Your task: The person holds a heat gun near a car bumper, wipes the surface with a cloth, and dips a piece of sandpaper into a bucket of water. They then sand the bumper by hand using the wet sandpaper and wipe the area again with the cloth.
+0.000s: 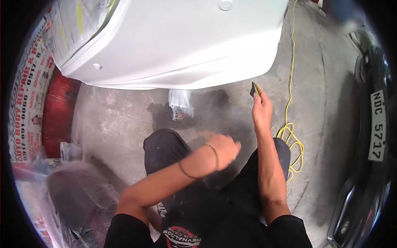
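Note:
My right hand (261,108) holds a small dark green and yellowish folded sheet (255,89) between thumb and fingers, just below the right end of a white car bumper (178,53). Over my lap, between my knees, my left hand (223,151) is bent inward and smeared by motion; whether it holds anything cannot be made out. Dark bands circle that wrist and forearm. Under the bumper's middle hangs a piece of clear plastic (180,103) above a dark patch on the floor.
A yellow cord (291,74) runs down the right side and coils beside my right knee. Farther right stands a dark car bumper with a licence plate (376,126). At left are a printed banner (29,103), a red panel (62,111), a small container (71,151) and plastic sheeting (82,198).

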A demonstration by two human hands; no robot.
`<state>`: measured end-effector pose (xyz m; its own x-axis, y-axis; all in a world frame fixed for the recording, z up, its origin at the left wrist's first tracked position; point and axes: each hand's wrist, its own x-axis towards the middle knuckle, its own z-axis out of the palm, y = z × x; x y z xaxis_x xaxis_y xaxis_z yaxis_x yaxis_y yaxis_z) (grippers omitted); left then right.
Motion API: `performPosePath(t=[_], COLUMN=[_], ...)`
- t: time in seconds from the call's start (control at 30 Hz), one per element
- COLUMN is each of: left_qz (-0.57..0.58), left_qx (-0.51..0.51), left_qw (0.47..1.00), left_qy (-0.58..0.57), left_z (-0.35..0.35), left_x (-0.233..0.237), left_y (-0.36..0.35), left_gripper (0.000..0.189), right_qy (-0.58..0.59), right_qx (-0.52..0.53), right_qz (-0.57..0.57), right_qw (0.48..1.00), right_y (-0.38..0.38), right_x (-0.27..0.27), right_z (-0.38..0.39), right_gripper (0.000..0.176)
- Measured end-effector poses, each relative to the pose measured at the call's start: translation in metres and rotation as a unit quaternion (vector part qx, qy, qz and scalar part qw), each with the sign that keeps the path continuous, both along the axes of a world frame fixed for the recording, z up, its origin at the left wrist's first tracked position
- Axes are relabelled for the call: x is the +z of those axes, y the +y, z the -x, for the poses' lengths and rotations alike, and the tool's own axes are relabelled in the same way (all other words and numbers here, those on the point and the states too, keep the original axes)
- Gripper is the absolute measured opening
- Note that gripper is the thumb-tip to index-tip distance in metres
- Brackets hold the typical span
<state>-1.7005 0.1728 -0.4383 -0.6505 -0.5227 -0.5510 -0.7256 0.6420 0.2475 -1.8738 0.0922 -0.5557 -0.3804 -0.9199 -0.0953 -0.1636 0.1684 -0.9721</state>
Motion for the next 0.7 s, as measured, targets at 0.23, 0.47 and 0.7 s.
performPosePath(t=[0.23,0.47,0.7], left_qz=[-0.212,-0.163,-0.214], left_qx=[-0.287,-0.360,-0.299], left_qw=[0.928,0.918,0.930], left_qy=[-0.105,-0.008,0.018], left_z=[0.072,0.032,0.010], left_x=[-0.001,0.048,0.044], left_y=[0.085,0.095,0.115], left_gripper=[0.031,0.031,0.032], right_qy=[0.399,0.475,0.515], right_qx=[0.010,0.045,-0.032], right_qz=[0.225,0.292,0.242], right_qw=[0.889,0.829,0.822], right_y=[-0.024,-0.058,-0.073], right_x=[-0.006,-0.052,-0.054], right_z=[0.013,-0.031,-0.010], right_gripper=[0.055,0.064,0.060])
